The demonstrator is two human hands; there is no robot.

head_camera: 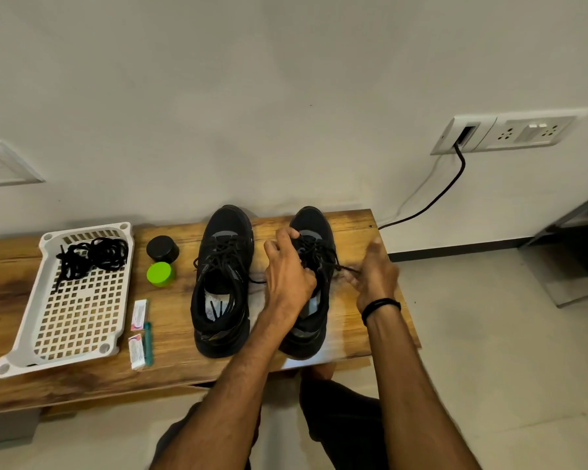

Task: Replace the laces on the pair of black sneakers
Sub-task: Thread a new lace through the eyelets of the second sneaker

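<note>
Two black sneakers stand side by side on the wooden bench, toes toward the wall. The left sneaker (222, 283) is laced, with lace ends tucked inside. My left hand (287, 269) lies over the right sneaker (314, 232), fingers curled into the lacing on its tongue. My right hand (375, 271) is just right of that shoe and pinches a black lace end (345, 268) pulled taut from the eyelets. A bundle of black laces (89, 257) lies in the white basket.
The white perforated basket (72, 320) sits at the bench's left. A black jar (162, 248), a green jar (160, 273) and two small packets with a teal pen (140, 334) lie between basket and shoes. The bench edge (411, 320) ends just right of my right hand.
</note>
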